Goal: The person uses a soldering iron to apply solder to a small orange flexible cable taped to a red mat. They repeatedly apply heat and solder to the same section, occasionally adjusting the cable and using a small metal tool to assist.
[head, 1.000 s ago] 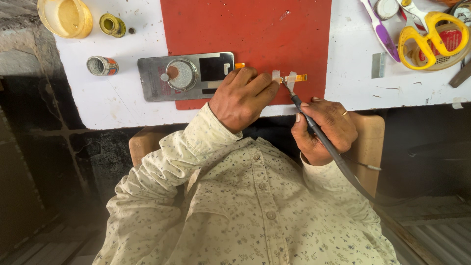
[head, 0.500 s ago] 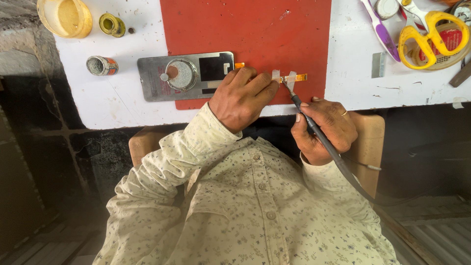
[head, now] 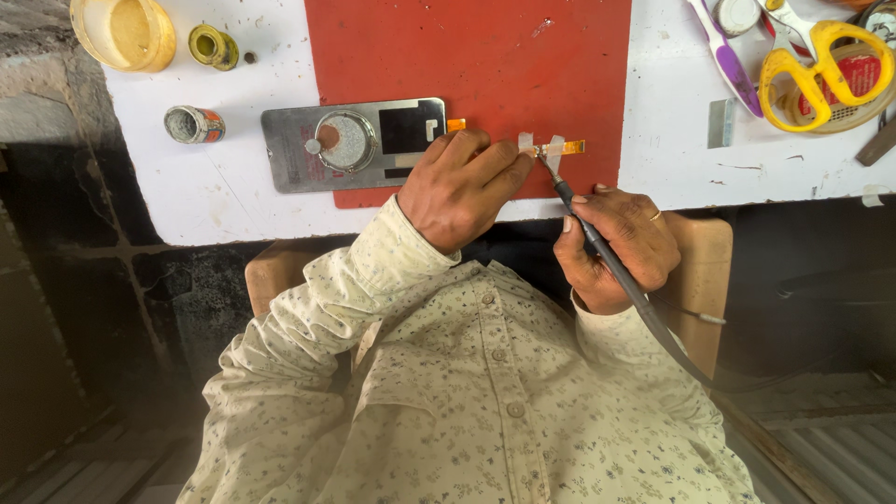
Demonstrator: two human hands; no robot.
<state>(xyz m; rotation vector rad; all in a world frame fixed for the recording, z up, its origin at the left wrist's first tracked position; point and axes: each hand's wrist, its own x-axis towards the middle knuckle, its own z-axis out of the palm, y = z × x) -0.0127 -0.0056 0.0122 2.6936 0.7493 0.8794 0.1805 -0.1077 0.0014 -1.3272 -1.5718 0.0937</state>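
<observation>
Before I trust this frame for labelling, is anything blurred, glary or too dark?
Head view: the red mat and both hands, left hand and right hand, are sharp and evenly lit; no strong glare; the space under the white table is dark.

Seen from above, a person in a pale patterned shirt (head: 485,401) sits at a white surface (head: 215,201) with a red mat (head: 467,56) on it. The left hand (head: 457,191) rests on the mat's near edge, its fingers (head: 509,163) pressing down a small orange flex strip (head: 553,147) held with bits of clear tape. The right hand (head: 616,247) grips a thin dark corded tool (head: 597,247) like a pen, its tip touching the strip. Just left lies a grey metal plate (head: 355,142) with a round part. A small tin (head: 193,123) and a yellow cup (head: 126,33) stand far left; yellow scissors (head: 821,61) lie far right.
</observation>
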